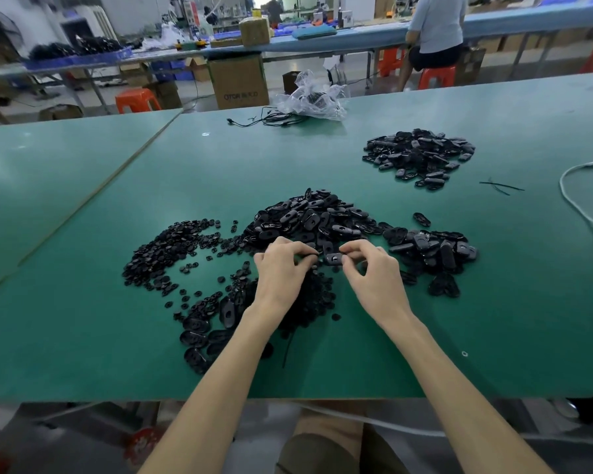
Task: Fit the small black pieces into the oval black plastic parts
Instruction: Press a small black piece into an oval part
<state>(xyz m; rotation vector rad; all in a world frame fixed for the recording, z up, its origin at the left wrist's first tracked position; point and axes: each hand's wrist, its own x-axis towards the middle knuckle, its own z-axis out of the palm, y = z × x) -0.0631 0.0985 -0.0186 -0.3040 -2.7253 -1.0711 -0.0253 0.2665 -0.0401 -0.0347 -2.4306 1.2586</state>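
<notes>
My right hand (370,268) pinches an oval black plastic part (332,258) just above the green table (117,319). My left hand (281,265) has its fingers curled with the tips pinched together right beside that part; a small black piece between them is too tiny to make out. A big heap of oval parts (315,217) lies just beyond both hands and stretches right (435,248). Small round black pieces (165,251) are scattered to the left and under my left wrist (308,302). Another pile of oval parts (420,155) lies farther back on the right.
A crumpled clear plastic bag (310,97) and thin black cables (264,119) lie at the table's far edge. A white cord (575,203) runs along the right side. Black ties (500,186) lie near it. Cardboard boxes, orange stools and a seated person are behind the table.
</notes>
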